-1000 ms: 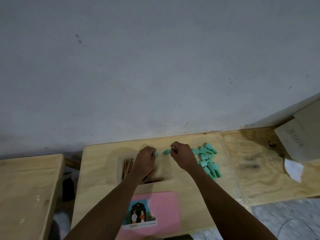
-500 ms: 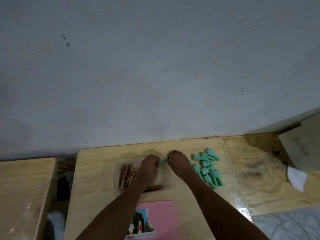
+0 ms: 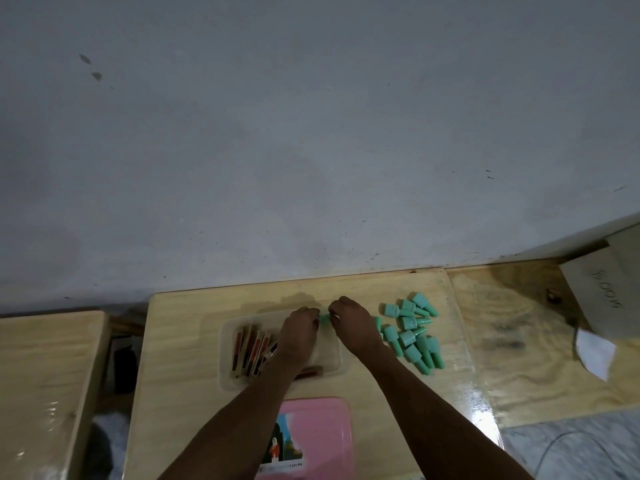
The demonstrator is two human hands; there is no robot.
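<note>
My left hand (image 3: 298, 330) and my right hand (image 3: 352, 323) meet over a clear plastic tray (image 3: 229, 379) on a wooden table (image 3: 180, 358). Both pinch one small green piece (image 3: 325, 319) between their fingertips. The tray holds several red and brown sticks (image 3: 250, 348) at its left side. To the right of my right hand lies a loose pile of green caps (image 3: 410, 331) on the table.
A pink lid with a picture label (image 3: 318, 434) lies near the front edge. A second wooden table (image 3: 38, 375) stands to the left across a gap. A cardboard box (image 3: 602, 289) and white paper (image 3: 594, 351) sit at the right. The grey wall rises behind.
My hands, apart with a green piece in each, have come together over the tray and now hold one green piece between them. The view has shifted slightly.
</note>
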